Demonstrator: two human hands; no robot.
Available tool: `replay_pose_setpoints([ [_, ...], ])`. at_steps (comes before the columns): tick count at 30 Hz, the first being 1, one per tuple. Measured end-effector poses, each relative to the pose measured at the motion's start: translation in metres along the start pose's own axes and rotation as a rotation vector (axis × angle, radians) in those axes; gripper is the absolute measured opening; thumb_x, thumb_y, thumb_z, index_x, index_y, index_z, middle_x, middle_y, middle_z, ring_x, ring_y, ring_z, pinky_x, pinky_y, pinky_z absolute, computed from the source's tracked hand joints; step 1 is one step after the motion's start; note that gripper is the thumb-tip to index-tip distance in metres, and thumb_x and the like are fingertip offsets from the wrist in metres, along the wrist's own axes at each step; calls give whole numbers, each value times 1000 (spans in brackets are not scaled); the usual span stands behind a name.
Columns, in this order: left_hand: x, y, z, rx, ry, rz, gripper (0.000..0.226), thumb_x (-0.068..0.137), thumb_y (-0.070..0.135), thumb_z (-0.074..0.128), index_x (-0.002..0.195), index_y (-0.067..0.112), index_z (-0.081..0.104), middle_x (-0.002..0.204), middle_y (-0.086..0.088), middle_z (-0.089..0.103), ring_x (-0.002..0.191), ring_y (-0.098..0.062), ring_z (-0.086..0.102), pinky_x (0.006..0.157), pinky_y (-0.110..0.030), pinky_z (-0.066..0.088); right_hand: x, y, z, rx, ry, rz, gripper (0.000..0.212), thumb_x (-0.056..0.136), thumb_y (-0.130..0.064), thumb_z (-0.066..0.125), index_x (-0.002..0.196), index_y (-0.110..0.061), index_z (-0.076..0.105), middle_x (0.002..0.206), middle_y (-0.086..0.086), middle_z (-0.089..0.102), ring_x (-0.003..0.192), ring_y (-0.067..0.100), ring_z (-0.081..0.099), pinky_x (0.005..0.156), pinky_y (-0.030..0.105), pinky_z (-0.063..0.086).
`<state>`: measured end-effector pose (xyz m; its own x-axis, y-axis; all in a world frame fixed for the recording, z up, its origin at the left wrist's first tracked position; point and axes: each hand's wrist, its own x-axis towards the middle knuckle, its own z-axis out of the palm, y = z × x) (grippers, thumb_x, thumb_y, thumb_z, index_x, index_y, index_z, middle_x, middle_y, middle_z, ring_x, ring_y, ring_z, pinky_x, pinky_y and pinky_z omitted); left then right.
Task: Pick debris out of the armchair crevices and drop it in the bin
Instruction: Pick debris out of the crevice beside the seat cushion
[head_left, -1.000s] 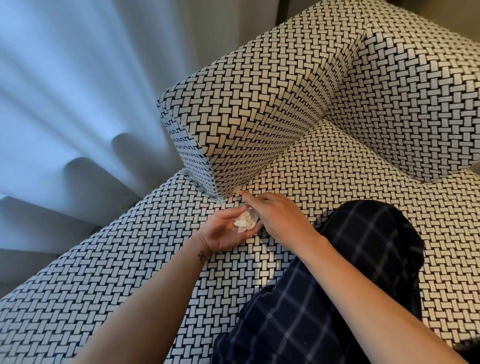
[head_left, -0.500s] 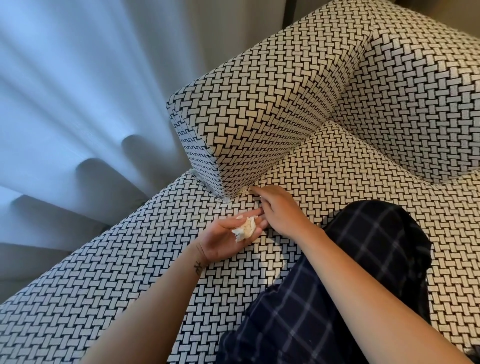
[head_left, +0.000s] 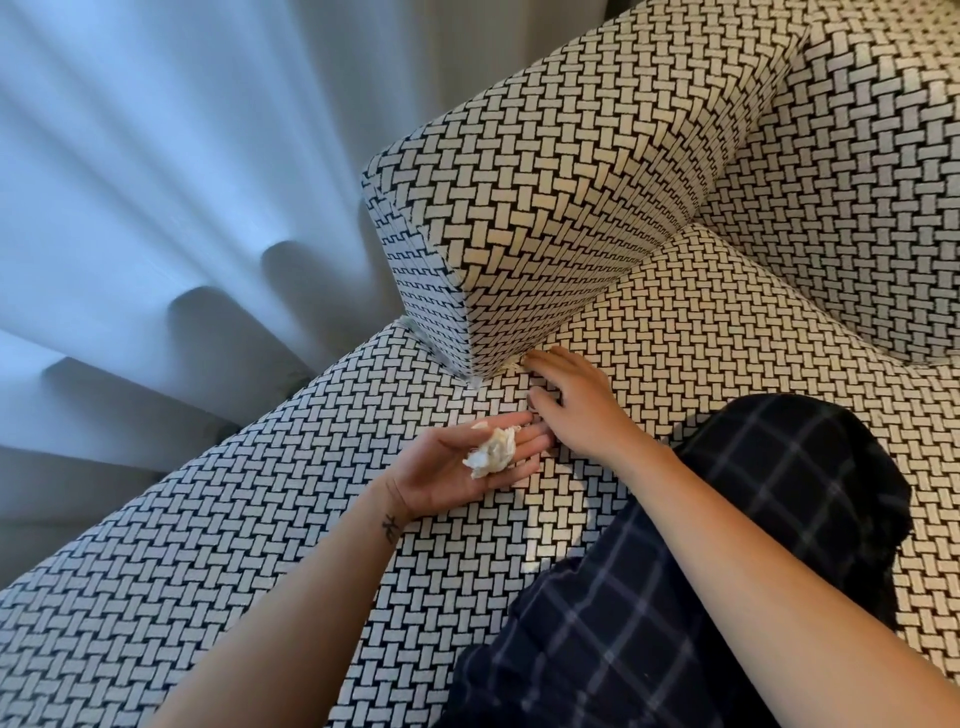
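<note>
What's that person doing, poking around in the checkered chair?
Someone is picking rubbish out of the armchair. The left hand lies palm up over the seat with a crumpled white scrap resting on it. The right hand stretches its fingers to the gap where the armrest meets the seat, probably looking for more. No bin shows in this view.

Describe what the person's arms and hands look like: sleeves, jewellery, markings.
The left forearm and right forearm are bare: no sleeves, gloves, watch or bracelets in view. Neither the left hand nor the right hand shows a ring. A small dark tattoo marks the inner left wrist.
</note>
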<state>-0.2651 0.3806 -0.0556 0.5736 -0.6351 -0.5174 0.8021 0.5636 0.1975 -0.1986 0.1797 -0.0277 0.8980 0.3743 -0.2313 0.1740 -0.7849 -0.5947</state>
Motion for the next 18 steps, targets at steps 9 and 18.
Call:
replay_pose_setpoints([
  [9,-5,15,-4,-12,33,25,47,104,4,33,150,-4,42,157,-26,39,144,-37,43,124,-51,27,33,-13,-2,-390,-22,13,55,98,-58,41,138,-24,58,148,0,42,144,20,27,119,47,14],
  [18,2,19,-7,5,65,-34,53,105,7,34,157,0,29,155,-25,41,139,-36,47,123,-53,25,58,-38,4,-491,-160,270,95,78,-89,41,144,-22,53,155,10,24,145,33,14,119,56,7],
])
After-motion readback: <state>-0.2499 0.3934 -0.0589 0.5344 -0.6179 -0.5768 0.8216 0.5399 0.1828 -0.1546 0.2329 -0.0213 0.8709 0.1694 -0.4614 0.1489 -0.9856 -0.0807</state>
